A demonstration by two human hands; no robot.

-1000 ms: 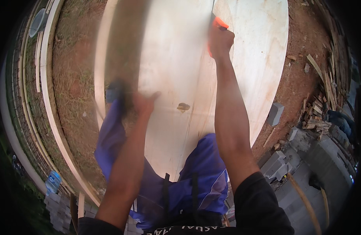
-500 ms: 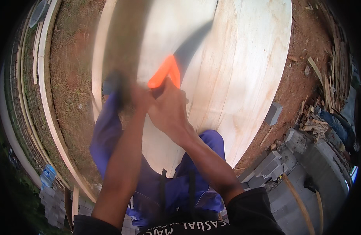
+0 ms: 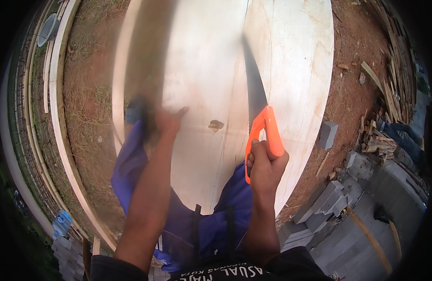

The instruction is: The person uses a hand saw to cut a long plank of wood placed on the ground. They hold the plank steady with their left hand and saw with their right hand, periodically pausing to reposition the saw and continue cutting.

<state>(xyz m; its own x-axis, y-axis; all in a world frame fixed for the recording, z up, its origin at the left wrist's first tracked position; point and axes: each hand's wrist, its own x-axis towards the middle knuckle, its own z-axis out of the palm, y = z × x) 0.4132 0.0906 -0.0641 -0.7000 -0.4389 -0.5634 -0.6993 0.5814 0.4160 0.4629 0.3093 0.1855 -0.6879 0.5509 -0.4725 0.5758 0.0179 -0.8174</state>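
Observation:
In my right hand [image 3: 266, 166] is a handsaw [image 3: 257, 84], its orange handle wrapped by my fingers, its dark blade pointing away from me with the teeth to the left. Under it lies a large pale plywood sheet [image 3: 202, 70]. The blade's far end meets a thin dark line in the sheet; whether it sits in a cut I cannot tell. My left hand [image 3: 169, 121] rests at the sheet's left edge, thumb stretched out over the wood. A blur hides its other fingers. Between the hands, a small dark-brown hole or knot [image 3: 216, 125] marks the sheet.
Long timber beams [image 3: 56, 93] run along the left over dry grass. A basin [image 3: 48, 30] and a blue-tinted plastic bottle [image 3: 61, 223] lie beyond them. To the right are a grey block [image 3: 327, 135], scrap wood [image 3: 380, 143] and stacked blocks [image 3: 326, 199]. My knees flank the sheet's near end.
My right hand has swung the saw right and nearer to me, away from beside my left hand. The dark mark in the sheet now shows. My left hand stays at the edge.

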